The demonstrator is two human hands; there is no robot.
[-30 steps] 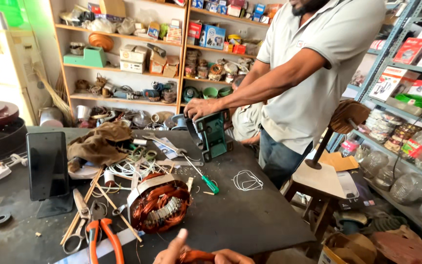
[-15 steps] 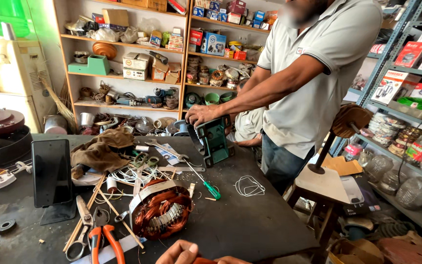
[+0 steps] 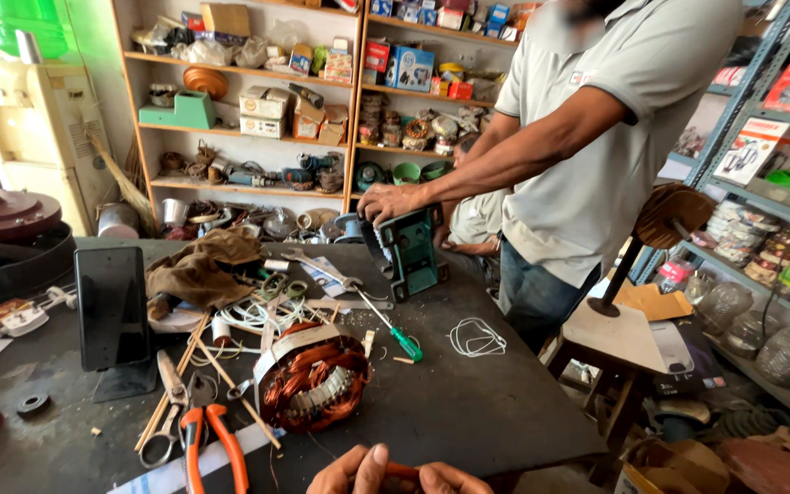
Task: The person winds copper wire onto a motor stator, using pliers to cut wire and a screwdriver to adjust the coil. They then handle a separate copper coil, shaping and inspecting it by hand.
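Note:
Only the fingertips of my left hand (image 3: 351,474) and my right hand (image 3: 457,478) show at the bottom edge, close together. Between them they pinch a small orange-red piece (image 3: 401,471), mostly hidden by the fingers. Just beyond my hands a motor stator with copper windings (image 3: 311,380) lies on the dark worktable (image 3: 468,412). Orange-handled pliers (image 3: 214,441) and scissors (image 3: 172,402) lie to its left.
Across the table another person's hand (image 3: 395,199) grips a green machine part (image 3: 411,252). A green-handled screwdriver (image 3: 393,331), a white wire loop (image 3: 477,337), a brown cloth (image 3: 198,270) and a dark phone on a stand (image 3: 112,306) lie about. A wooden stool (image 3: 628,334) stands right; shelves (image 3: 349,137) behind.
My hands have stayed at the bottom edge with the orange-red piece, the fingers shifting slightly. The other person keeps hold of the green part, which has turned a little.

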